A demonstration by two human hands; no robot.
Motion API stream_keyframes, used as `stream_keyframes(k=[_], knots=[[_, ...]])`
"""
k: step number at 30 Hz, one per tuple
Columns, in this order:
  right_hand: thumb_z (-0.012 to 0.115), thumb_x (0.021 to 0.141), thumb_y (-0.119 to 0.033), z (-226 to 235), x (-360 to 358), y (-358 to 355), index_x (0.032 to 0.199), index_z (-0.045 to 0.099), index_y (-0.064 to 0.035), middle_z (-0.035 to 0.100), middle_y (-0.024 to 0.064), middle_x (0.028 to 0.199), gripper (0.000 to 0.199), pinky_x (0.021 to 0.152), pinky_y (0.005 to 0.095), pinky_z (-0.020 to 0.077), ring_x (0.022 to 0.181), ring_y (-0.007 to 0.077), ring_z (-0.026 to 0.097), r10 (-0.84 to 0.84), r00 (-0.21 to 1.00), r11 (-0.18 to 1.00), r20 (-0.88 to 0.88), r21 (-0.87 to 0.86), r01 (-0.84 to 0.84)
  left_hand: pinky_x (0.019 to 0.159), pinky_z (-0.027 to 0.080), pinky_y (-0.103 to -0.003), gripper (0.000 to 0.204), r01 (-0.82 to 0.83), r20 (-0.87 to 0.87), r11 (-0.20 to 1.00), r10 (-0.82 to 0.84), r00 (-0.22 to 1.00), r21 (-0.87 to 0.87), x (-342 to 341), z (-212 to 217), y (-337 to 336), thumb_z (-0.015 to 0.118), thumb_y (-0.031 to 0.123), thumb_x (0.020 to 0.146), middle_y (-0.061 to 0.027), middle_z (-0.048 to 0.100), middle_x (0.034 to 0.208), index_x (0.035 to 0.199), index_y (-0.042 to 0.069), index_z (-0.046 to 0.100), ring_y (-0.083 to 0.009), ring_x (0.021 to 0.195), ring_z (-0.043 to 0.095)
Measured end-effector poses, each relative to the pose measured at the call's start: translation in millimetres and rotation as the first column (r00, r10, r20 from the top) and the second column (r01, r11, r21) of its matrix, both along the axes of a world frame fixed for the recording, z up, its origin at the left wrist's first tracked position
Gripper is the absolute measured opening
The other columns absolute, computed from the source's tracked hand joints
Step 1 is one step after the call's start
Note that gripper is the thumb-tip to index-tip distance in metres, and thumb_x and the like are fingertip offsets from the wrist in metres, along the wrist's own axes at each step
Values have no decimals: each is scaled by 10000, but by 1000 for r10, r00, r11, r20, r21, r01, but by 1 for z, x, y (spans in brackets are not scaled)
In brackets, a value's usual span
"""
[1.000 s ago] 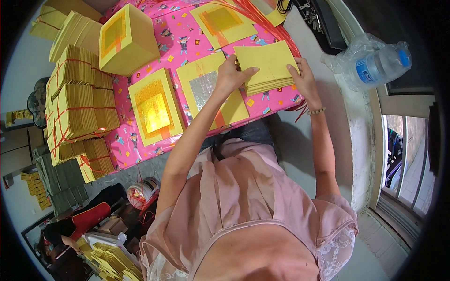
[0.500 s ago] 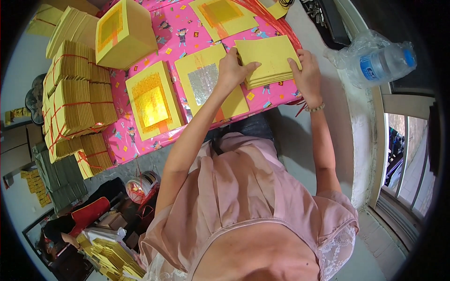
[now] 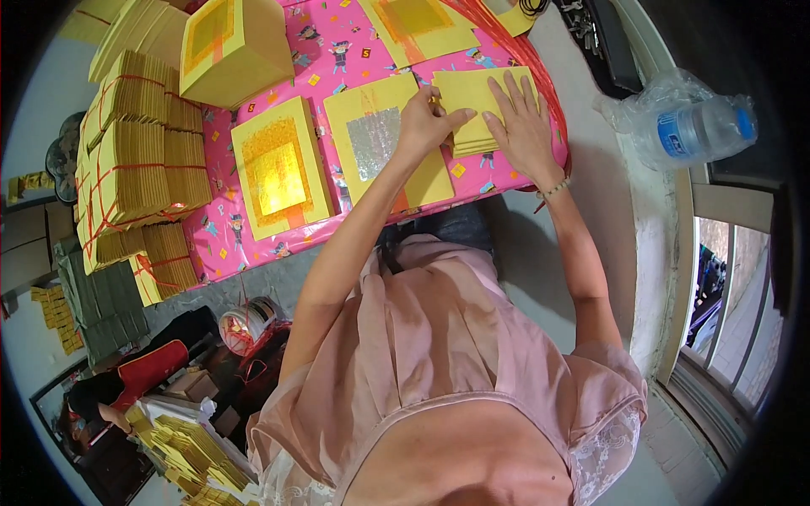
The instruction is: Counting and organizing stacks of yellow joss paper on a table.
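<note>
Two hands were at work on one small stack of plain yellow sheets (image 3: 472,105) that lay near the counter's (image 3: 506,173) near edge. Our left hand (image 3: 426,122) pinched the stack's left edge with fingers curled, while our right hand (image 3: 523,126) lay flat and spread on top, pressing it down; the hands were close but not touching.

Just left of our left hand we counted one yellow sheet with a silver square (image 3: 384,148), and beyond it one stack with a gold square (image 3: 278,169). Another gold-faced sheet (image 3: 418,25) lay past the hands. Farther left stood several bundles tied with red string (image 3: 135,169) and one thick yellow block (image 3: 232,46).

Right of our right hand, one clear plastic bottle (image 3: 700,131) with a blue label lay on the ledge, well apart. Little bare pink cloth remained between the stacks.
</note>
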State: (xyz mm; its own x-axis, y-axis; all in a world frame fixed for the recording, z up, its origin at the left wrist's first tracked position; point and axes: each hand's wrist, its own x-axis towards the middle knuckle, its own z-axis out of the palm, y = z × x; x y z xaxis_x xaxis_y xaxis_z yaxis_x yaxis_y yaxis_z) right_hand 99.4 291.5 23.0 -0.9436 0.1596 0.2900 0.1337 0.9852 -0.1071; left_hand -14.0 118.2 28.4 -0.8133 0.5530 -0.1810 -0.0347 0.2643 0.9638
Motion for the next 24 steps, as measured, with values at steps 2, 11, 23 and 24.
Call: stream_keyframes(k=[2,11,23,24], knots=[[448,1019,-471,-2,-1,0,1538,382,-174,323,137,1601,601,1177,586,205,1484,384,257,-2,1000,1000,-3,9,2,606,552,-354,577,11,93,1000,-12,996,11,2,-1,-3,899,268,703,-138,674,741,1057,-45,568,-252,657,693],[442,1019,-481,7,0,2,1531,395,-166,325,165,1593,603,1181,579,203,1484,390,254,2,999,1000,50,-9,-2,574,523,-385,529,-145,-391,988,116,913,-45,16,4,-20,839,247,772,-146,653,727,1106,-19,527,-281,646,681],[507,1006,-439,57,-9,-2,1406,545,-104,489,196,1445,523,1140,572,262,1413,400,358,53,998,996,-34,76,-51,759,549,-371,285,-11,-502,986,-74,862,-165,52,16,-157,736,103,851,-143,658,908,1114,26,658,-284,838,666],[568,988,-388,65,-8,-8,1357,587,-92,532,187,1391,473,1116,545,318,1373,393,411,116,982,989,-148,111,-100,759,549,-371,285,-16,-499,986,-70,864,-167,57,18,-163,736,103,851,-143,658,908,1114,26,658,-284,838,666]])
